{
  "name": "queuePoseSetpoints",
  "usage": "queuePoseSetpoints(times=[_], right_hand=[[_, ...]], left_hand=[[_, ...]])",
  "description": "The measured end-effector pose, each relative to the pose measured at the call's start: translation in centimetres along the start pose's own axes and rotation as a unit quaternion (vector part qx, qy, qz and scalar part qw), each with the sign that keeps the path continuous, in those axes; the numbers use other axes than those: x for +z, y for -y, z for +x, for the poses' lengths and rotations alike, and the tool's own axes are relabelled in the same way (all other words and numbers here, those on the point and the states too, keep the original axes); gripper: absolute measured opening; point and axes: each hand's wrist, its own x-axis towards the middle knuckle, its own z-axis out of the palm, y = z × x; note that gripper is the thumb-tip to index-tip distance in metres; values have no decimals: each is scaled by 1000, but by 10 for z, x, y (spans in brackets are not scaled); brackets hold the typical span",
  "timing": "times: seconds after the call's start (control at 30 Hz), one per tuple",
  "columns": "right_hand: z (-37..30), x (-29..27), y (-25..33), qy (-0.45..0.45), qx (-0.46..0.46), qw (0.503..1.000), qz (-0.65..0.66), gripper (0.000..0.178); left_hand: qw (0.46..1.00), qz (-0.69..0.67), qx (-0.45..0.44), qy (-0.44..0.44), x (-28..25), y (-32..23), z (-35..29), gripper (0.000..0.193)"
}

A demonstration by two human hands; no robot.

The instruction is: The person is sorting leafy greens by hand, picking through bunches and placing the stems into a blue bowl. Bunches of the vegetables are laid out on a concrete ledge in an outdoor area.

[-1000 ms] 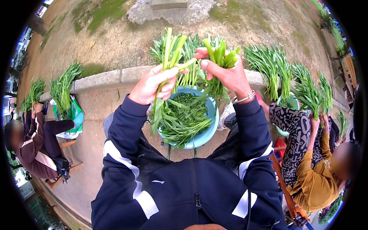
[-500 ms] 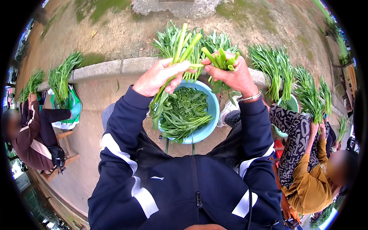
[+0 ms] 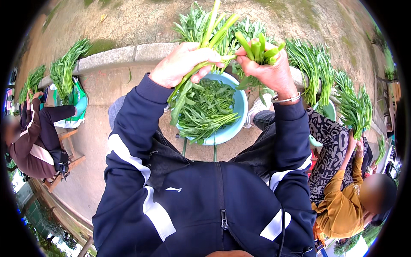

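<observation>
My left hand (image 3: 182, 66) is closed around a few long green stalks of water spinach (image 3: 221, 31), their cut ends pointing away from me and leaves hanging below. My right hand (image 3: 274, 77) grips a bunch of thick stem ends (image 3: 259, 49), its leaves drooping beneath. One thin stem (image 3: 228, 57) spans the gap between the fingertips of both hands. Below them, between my knees, stands a light blue basin (image 3: 242, 103) holding a heap of picked leaves and thin stems (image 3: 209, 113).
Beyond the basin, more water spinach (image 3: 188, 26) leans on a low concrete kerb (image 3: 111, 56). Further bundles (image 3: 308, 64) lie along it to the right. One seated person (image 3: 30, 150) is at the left, another in a mustard top (image 3: 342, 214) close at my right, holding greens.
The view has tilted a little, so the basin and kerb sit higher in it. Both hands have shifted slightly right and away from me, keeping their grips. The thin stem still spans them.
</observation>
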Motion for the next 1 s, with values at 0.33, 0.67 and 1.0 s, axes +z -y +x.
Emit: queuePoseSetpoints(times=[0.33, 0.67, 1.0], right_hand=[[5, 15, 7, -82, 65, 984, 147, 10], [6, -17, 11, 1, 119, 976, 185, 10], [3, 13, 5, 7, 133, 972, 193, 15]], left_hand=[[998, -59, 31, -7, -3, -2, -1, 29], [986, -140, 80, -43, -16, -9, -10, 29], [969, -204, 127, -54, -10, 1, 7, 37]])
